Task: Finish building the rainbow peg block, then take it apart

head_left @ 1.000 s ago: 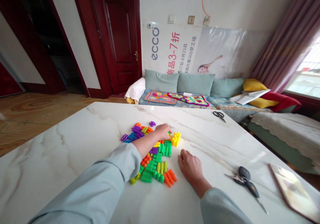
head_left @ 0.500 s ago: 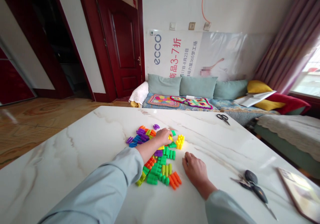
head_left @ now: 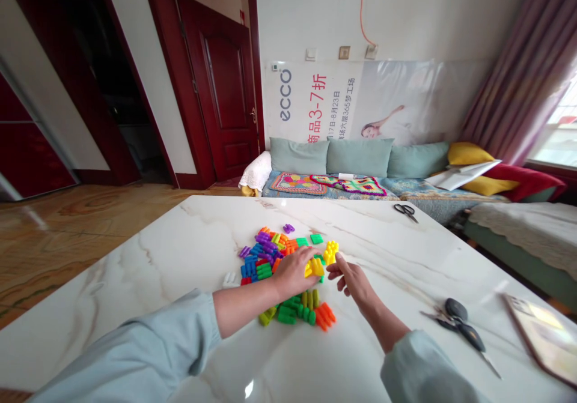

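Brightly coloured plastic building blocks lie in a loose pile on the table, among them purple blocks [head_left: 267, 244], green blocks [head_left: 288, 313] and an orange block [head_left: 325, 316]. Over the pile, my left hand [head_left: 295, 271] pinches a yellow block [head_left: 315, 267] between thumb and fingers. My right hand [head_left: 354, 280] is just to the right of it, thumb and fingers apart, with nothing visible in it. Beyond its fingertips stands a yellow block cluster [head_left: 331, 251]; whether they touch it I cannot tell. My left hand and forearm hide the middle of the pile.
On the marble-patterned table [head_left: 157, 259], a set of keys [head_left: 457, 316] with black fobs lies at the right, near a phone-like flat object [head_left: 541, 337]. Black-handled scissors [head_left: 406, 212] rest near the far right edge. Behind the table is a sofa [head_left: 356, 157] with cushions.
My left hand has drawn back toward me with a yellow block in its fingers. My right hand has risen from the tabletop and moved forward, its fingers opening beside the left. The view has shifted slightly.
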`<state>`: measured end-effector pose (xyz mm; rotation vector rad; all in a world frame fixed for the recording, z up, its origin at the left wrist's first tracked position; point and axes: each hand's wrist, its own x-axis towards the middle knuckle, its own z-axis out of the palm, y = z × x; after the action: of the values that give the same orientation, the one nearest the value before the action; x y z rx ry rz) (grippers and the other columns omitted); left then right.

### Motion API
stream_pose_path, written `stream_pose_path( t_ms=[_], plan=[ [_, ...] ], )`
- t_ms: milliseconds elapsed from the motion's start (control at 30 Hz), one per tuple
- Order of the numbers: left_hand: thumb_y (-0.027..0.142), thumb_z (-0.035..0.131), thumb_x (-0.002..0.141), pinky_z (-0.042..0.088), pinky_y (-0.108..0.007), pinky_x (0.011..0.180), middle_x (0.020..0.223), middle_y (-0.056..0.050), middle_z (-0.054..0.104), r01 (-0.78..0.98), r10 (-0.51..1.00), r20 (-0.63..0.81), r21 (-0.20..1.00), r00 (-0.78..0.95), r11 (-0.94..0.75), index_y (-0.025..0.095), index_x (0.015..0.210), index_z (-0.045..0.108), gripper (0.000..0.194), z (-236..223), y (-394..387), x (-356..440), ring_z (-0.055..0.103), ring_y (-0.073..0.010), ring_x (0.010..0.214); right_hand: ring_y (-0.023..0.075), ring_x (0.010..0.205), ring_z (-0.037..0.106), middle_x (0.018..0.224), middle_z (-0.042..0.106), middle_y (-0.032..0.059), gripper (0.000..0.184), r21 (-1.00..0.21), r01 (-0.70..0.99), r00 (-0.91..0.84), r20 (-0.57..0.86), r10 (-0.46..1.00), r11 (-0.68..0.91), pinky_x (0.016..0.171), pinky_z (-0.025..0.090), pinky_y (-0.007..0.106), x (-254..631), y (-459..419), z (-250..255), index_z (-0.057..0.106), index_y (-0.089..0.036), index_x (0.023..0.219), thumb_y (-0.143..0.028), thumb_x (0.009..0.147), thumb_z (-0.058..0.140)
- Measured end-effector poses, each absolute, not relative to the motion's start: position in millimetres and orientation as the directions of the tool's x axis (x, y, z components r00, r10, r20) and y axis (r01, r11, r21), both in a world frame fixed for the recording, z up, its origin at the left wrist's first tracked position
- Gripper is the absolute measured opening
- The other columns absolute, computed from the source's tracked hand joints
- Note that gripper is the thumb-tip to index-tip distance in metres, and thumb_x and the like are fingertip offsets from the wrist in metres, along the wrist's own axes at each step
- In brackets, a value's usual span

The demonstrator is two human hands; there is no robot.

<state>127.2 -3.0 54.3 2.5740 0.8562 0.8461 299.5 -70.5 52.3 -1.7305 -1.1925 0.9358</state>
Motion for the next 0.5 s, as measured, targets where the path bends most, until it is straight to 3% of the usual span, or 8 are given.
stream_pose_path(
  t_ms=[67,167,333,500],
  plan=[
    [0.023,0.065,0.073,0.052,-0.038,0.09,0.119,-0.007,0.059,0.444,0.612,0.44,0.431,0.657,-0.786,0.023,0.122,0.052,0.051,56,-10,122,0.06,-0.0234,0.104,0.0116,0.05,0.052,0.074,0.066,0.0059,0.047,-0.924,0.335,0.209,-0.118,0.971,-0.184,0.047,0.036,0.025,288,-72,57,0.063,-0.015,0.077,-0.056,0.083,0.043],
    [0.024,0.062,0.077,0.051,-0.039,0.091,0.121,-0.008,0.058,0.433,0.586,0.466,0.4,0.663,-0.808,0.024,0.124,0.051,0.048,58,-16,117,0.058,-0.0238,0.109,0.0106,0.052,0.051,0.069,0.061,0.0025,0.03,-0.909,0.397,0.168,-0.059,0.984,-0.122,0.049,0.038,0.024,276,-73,55,0.061,-0.015,0.073,-0.045,0.072,0.06],
    [0.015,0.058,0.077,0.051,-0.037,0.091,0.114,-0.006,0.059,0.395,0.545,0.45,0.387,0.707,-0.833,0.024,0.119,0.055,0.043,61,-25,112,0.058,-0.022,0.106,0.0103,0.057,0.049,0.071,0.059,-0.0005,0.02,-0.906,0.418,0.177,0.006,0.984,-0.069,0.049,0.035,0.022,270,-70,47,0.057,-0.016,0.074,-0.032,0.064,0.065],
    [0.014,0.058,0.078,0.049,-0.036,0.092,0.116,-0.004,0.058,0.351,0.506,0.428,0.391,0.749,-0.851,0.027,0.124,0.051,0.048,58,-31,101,0.057,-0.0206,0.107,0.0093,0.056,0.042,0.059,0.049,-0.0058,0.02,-0.852,0.522,0.132,0.132,0.983,0.044,0.052,0.032,0.022,273,-67,47,0.053,-0.018,0.066,-0.025,0.057,0.07]
  ],
)
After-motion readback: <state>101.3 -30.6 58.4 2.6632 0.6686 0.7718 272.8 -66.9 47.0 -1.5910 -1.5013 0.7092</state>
